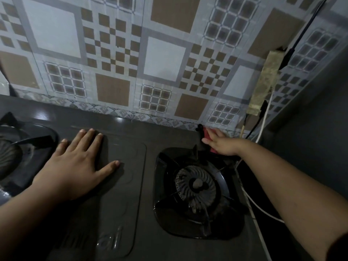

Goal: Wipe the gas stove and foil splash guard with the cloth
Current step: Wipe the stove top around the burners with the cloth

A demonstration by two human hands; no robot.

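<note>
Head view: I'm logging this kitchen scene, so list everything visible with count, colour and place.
gas stove: one, dark grey, fills the lower frame
right burner: one, black, right of centre
left burner: one, black, left edge, partly cut off
foil splash guard: one, grey, white and brown squares, behind the stove
cloth: one, red, back right stove corner, mostly hidden
power strip: one, yellowed, on right wall
cables: several, black and white, right side
left hand: flat on the stove centre
right hand: on the cloth, grip unclear

red cloth (209, 139) mostly hidden under the right hand (223, 145); left burner (11, 157) cut off by the frame edge
</note>
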